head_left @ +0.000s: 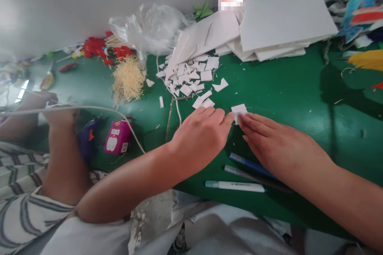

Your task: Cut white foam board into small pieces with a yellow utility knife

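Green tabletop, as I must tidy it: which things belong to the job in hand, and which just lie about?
In hand:
- small white piece, at fingertips of left hand and right hand
- probably the similar white scraps

Apparently just lying about:
- three pens
- purple box
- plastic bag
- straw-coloured shreds

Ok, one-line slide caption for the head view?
Left hand and right hand at a small white piece over a green table, near white scraps and pens.

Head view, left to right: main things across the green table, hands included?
dark-blue tool with an orange part → magenta box-shaped device → person's left hand → small flat white piece → person's right hand → smooth yellow object
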Available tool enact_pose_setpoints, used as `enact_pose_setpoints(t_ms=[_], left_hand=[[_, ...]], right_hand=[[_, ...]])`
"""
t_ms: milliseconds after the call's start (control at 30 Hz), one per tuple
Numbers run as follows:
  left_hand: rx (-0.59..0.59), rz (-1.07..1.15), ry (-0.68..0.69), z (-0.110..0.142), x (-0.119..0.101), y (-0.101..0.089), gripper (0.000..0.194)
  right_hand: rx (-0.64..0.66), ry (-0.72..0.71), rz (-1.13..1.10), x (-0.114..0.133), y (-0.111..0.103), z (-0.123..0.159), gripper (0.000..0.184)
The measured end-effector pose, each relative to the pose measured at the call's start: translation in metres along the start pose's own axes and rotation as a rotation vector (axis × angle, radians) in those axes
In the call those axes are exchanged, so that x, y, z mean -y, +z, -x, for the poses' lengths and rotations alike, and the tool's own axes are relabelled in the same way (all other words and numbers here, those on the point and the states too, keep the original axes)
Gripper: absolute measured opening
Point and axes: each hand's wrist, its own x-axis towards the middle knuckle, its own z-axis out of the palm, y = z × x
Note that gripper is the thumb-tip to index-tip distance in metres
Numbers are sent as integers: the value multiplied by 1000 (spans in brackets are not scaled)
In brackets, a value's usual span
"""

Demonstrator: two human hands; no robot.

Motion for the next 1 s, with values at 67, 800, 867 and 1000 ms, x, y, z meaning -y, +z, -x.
enact_pose_setpoints(t_ms=[67, 800, 867, 1000], left_hand=[[18, 9, -14, 2, 1, 0, 34], [-35, 229, -88, 28, 2, 8, 19], [-70, 281, -146, 19, 8, 9, 22], [-35, 448, -322, -12, 16, 14, 27]], right_hand=[[17, 0, 14, 0, 0, 1, 40], [-121, 276, 23, -23, 1, -15, 27], [-100, 268, 45, -25, 6, -14, 29], [-126, 230, 47, -27, 14, -14, 24]])
